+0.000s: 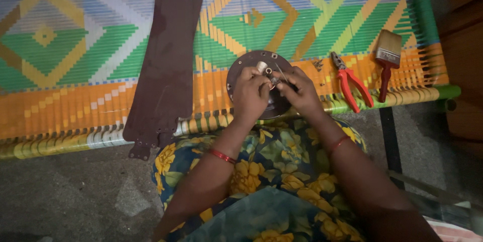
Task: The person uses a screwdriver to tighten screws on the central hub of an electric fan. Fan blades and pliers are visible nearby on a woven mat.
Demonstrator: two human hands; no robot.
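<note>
Left hand (250, 92): it rests on top of the round dark motor housing (241, 73), its fingers (261, 90) drawn together, pinched on a small metal part (272, 79) at the centre of the disc. The palm bears on the disc, which seems to steady it at the cot's edge.

Right hand (301, 91): it meets the left from the other side, its fingers closed on the same small part. Whether it also holds the thin metal pin (280, 72) beside it, I cannot tell.

Motor housing: it lies flat on the woven cot (75, 45), at the near edge just above the person's lap, close enough for both hands to work on it with bent elbows.

Pale cylinder (261, 65): a short stub standing on the disc, just beyond the fingertips.

Fan blades (163, 65): long and brown, laid in a stack to the left of the housing, their mounting ends hanging over the cot's edge, apart from the hands.

Red-handled pliers (349, 82): lying to the right, near the right hand, handles toward the person, so they look ready to be picked up.

Paintbrush (387, 58): further right, beside the pliers, bristles pointing away.

Small screws (318, 63): a little dark cluster on the weave between housing and pliers.
</note>
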